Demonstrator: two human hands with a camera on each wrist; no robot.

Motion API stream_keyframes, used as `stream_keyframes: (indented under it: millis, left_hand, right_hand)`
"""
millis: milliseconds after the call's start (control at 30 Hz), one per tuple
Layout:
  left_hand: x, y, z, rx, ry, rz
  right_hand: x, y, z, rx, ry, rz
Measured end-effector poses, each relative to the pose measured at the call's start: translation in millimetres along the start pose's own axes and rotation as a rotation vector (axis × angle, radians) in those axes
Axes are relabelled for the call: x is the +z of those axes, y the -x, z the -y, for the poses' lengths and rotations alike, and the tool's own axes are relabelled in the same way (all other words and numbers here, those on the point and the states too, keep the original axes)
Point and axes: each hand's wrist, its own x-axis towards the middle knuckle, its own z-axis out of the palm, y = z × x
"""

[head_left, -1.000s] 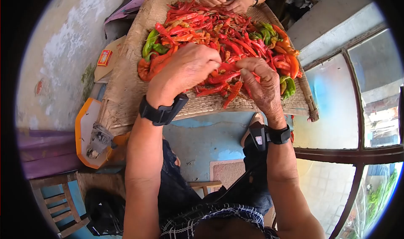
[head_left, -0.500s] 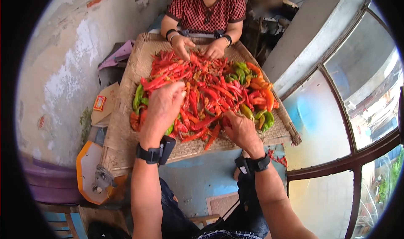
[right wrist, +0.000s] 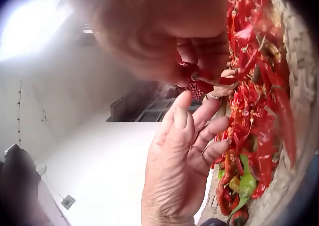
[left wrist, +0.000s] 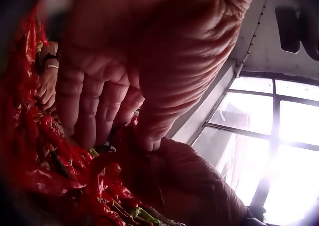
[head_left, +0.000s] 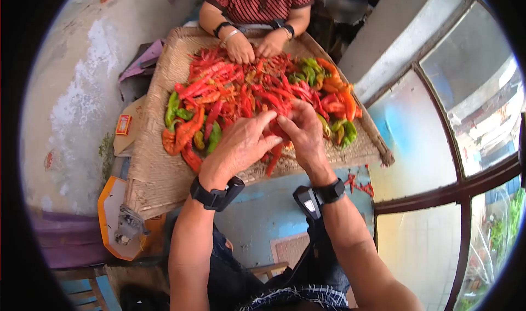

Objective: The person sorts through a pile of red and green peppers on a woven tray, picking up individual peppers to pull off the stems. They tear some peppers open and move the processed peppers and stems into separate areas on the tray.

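Note:
Red peppers point(head_left: 211, 84) cover a woven tray point(head_left: 150, 174), with green peppers point(head_left: 172, 107) at the sides. Over the near part of the pile, my left hand point(head_left: 238, 145) is held with fingers extended and apart. In the right wrist view the left hand point(right wrist: 172, 168) shows an open palm, holding nothing visible. My right hand point(head_left: 308, 138), close beside it, pinches a dark red pepper point(right wrist: 187, 72) whose stem sticks out below the fingers. The left wrist view shows the left thumb close to the right hand point(left wrist: 182, 181); whether they touch is unclear.
Across the tray, another person's hands point(head_left: 240, 49) rest among the peppers. An orange-edged container point(head_left: 111, 223) and a small red box point(head_left: 124, 125) are at the left. Windows point(head_left: 416, 152) stand at the right, and a few red pieces point(head_left: 360, 186) lie beyond the tray's edge.
My left hand has moved down and right from over the pile, its fingers spreading. My right hand has risen from the peppers toward it. The other person's hands have drawn closer together.

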Motion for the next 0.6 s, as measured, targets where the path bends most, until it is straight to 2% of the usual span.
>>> stream_keyframes:
  millis: [33,67,100,167,300,367,433,467,500,567,600]
  left_hand:
    - [3,-1,-2,-0.020,-0.006,0.032]
    - [8,-1,-1,0.011,0.027,-0.033]
    - [11,-1,-1,0.017,0.036,-0.011]
    - [13,-3,0,-0.086,-0.035,-0.035]
    - [11,-3,8,-0.086,-0.118,-0.066]
    - [5,-2,6,-0.111,-0.088,-0.050]
    - [1,0,8,-0.091,-0.062,-0.060]
    - [-3,1,5,-0.093,-0.036,-0.078]
    - [-3,3,4,-0.101,-0.036,-0.071]
    - [-5,3,3,-0.078,-0.030,-0.143]
    - [-1,3,9,-0.052,0.000,-0.191]
  right_hand:
    - [3,-1,-2,-0.013,-0.054,0.006]
    - [8,0,-1,-0.006,-0.071,-0.015]
    - [8,-2,-4,-0.004,-0.068,-0.022]
    - [11,-2,-3,0.038,-0.084,-0.005]
    - [10,-2,-3,0.044,0.012,0.081]
    - [7,-2,-2,0.061,-0.017,0.064]
    - [-3,-9,-10,-0.023,0.155,0.086]
    - [-4,-10,-12,-0.027,0.258,0.031]
    - [-7,-7,-13,-0.017,0.253,0.030]
    - [-5,-6,-5,-0.376,0.662,-0.074]
    - [-7,-5,0,-0.445,0.775,-0.058]
